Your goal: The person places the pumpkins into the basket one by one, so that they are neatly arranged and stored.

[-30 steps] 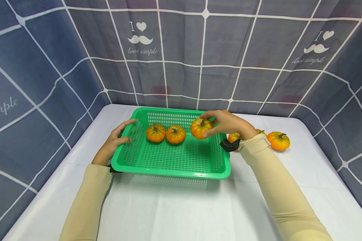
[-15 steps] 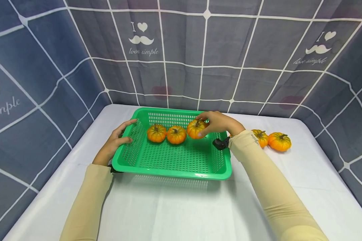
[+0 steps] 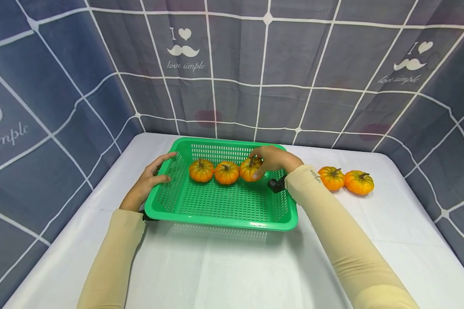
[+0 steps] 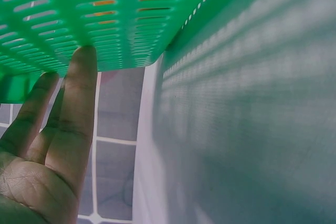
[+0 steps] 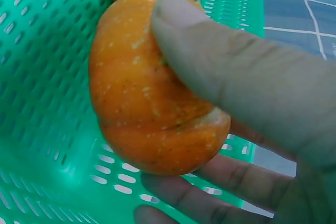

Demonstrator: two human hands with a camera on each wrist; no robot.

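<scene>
My right hand [image 3: 271,159] holds a small orange pumpkin [image 3: 249,170] between thumb and fingers, parted just to its width, inside the green basket [image 3: 220,222], beside two other pumpkins [image 3: 227,173] there. My left hand [image 3: 144,184] is spread, fingers nearly straight, touching the basket's left side. Two more pumpkins [image 3: 358,182] sit right of the basket on the white table [image 3: 232,270].

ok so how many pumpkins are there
5 visible: three pumpkins in the basket, the rightmost held by the right hand, two pumpkins on the table, right of the basket. The right sleeve may hide another.
</scene>
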